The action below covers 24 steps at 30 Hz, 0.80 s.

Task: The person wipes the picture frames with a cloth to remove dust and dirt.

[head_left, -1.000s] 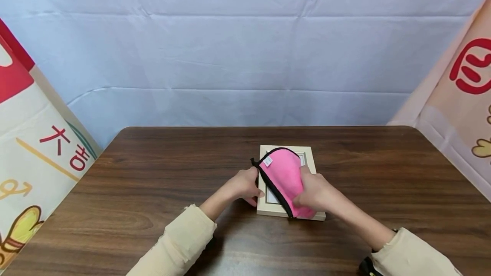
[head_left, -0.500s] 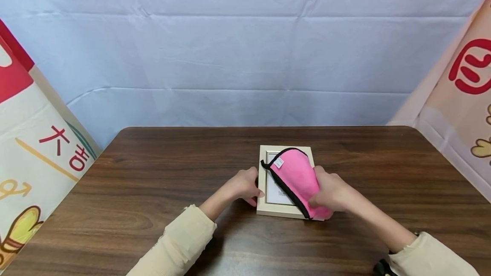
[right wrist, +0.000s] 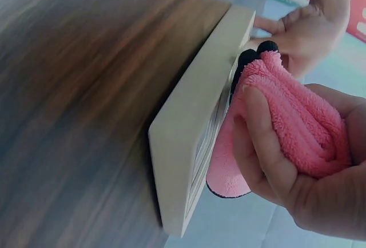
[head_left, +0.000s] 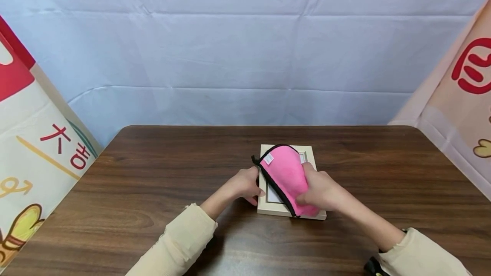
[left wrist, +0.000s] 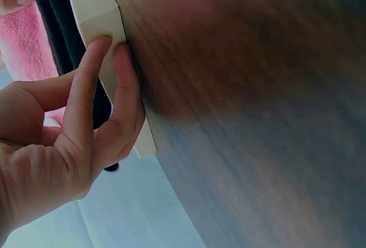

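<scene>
A cream picture frame [head_left: 319,215] lies flat on the dark wooden table. My left hand [head_left: 245,185] holds it by the left edge; in the left wrist view, fingertips [left wrist: 100,43] press on its outer side. Folded in my right hand [head_left: 321,188] is a pink cleaning cloth [head_left: 285,169] with black trim and a small white tag. The cloth lies slantwise across the frame and covers much of its glass. In the right wrist view, the fingers [right wrist: 260,128] curl round the bunched fluffy cloth [right wrist: 309,122], right over the frame's face.
The wooden table [head_left: 172,169] stretches out on both sides of the frame. Behind it hangs a pale creased sheet [head_left: 215,54]. Printed cloths hang at the left [head_left: 42,139] and right [head_left: 456,110].
The cloth and my right hand slid right across the frame, then came back left to about where they were a second ago. My left hand has stayed at the frame's left edge.
</scene>
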### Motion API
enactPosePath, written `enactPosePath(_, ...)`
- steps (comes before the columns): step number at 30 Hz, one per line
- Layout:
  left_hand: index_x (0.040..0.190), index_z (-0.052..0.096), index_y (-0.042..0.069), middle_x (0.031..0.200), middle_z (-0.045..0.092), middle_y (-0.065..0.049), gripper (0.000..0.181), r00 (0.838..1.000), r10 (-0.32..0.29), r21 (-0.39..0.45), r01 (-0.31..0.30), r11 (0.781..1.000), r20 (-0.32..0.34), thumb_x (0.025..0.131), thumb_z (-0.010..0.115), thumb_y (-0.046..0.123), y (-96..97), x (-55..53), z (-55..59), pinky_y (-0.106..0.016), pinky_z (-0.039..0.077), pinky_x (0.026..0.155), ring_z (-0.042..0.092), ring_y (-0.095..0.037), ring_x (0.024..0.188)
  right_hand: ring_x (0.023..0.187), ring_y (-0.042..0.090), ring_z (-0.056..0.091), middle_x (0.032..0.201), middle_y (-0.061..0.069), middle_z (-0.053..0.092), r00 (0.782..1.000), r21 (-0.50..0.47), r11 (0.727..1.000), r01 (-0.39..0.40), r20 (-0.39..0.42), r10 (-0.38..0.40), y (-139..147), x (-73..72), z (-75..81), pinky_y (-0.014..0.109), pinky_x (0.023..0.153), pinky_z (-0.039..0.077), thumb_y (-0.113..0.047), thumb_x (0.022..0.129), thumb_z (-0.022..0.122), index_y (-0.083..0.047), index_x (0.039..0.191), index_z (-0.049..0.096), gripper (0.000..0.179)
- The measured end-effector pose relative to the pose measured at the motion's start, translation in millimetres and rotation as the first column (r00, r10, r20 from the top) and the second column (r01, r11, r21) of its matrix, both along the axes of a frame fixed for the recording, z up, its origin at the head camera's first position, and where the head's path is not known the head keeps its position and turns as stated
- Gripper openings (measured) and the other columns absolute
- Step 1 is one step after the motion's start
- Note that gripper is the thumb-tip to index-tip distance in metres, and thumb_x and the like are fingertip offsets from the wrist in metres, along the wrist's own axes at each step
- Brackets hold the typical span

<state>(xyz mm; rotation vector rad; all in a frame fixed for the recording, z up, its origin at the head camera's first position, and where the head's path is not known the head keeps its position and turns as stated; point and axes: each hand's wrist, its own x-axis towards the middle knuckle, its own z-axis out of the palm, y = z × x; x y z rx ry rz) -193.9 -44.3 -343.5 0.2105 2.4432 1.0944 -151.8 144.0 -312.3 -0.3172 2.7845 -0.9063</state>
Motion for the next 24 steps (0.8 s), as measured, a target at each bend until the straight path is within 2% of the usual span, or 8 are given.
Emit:
enactPosePath(7,0.091,0.054,-0.006,0.093,0.057,-0.020,0.019,0.999,-0.037,-0.053,0.035,0.998,-0.027,0.077,0.067,-0.004,-0.8,-0.4,0.1,-0.025,0.053,0.047,0.065,-0.023,0.054,0.044,0.020,0.059,0.070,0.016,0.052,0.986,-0.167,0.982,0.089,0.157,-0.063,-17.2,3.1,-6.5,0.032,0.040,0.051,0.011,0.065,0.065,0.006,0.107,0.036,0.051)
enactPosePath(14,0.083,0.056,-0.004,0.076,0.056,-0.012,0.012,0.999,-0.041,-0.024,0.040,0.999,-0.021,0.078,0.066,-0.006,-0.6,-1.4,-1.8,-0.024,0.053,0.047,0.065,-0.023,0.054,0.043,0.019,0.059,0.069,0.014,0.054,0.983,-0.128,0.986,0.102,0.164,-0.080,-7.8,3.9,-6.8,0.031,0.041,0.051,0.009,0.066,0.064,0.005,0.105,0.038,0.047)
enactPosePath(20,0.076,0.056,-0.003,0.068,0.056,-0.008,0.010,0.999,-0.039,-0.015,0.039,0.999,-0.004,0.079,0.065,-0.007,-0.6,-1.0,-0.9,-0.024,0.053,0.047,0.065,-0.023,0.056,0.045,0.018,0.059,0.070,0.013,0.054,0.987,-0.079,0.993,0.088,0.140,-0.077,9.1,5.6,-6.9,0.030,0.042,0.051,0.006,0.065,0.065,0.007,0.111,0.036,0.054)
enactPosePath(24,0.074,0.056,-0.003,0.066,0.056,-0.009,0.012,0.999,-0.039,-0.032,0.039,0.999,-0.016,0.078,0.067,-0.006,-0.9,-0.6,-1.3,-0.023,0.053,0.046,0.065,-0.023,0.054,0.046,0.019,0.059,0.070,0.014,0.053,0.983,-0.103,0.990,0.099,0.166,-0.081,17.0,7.8,-7.1,0.032,0.042,0.052,0.006,0.066,0.065,0.007,0.116,0.033,0.060)
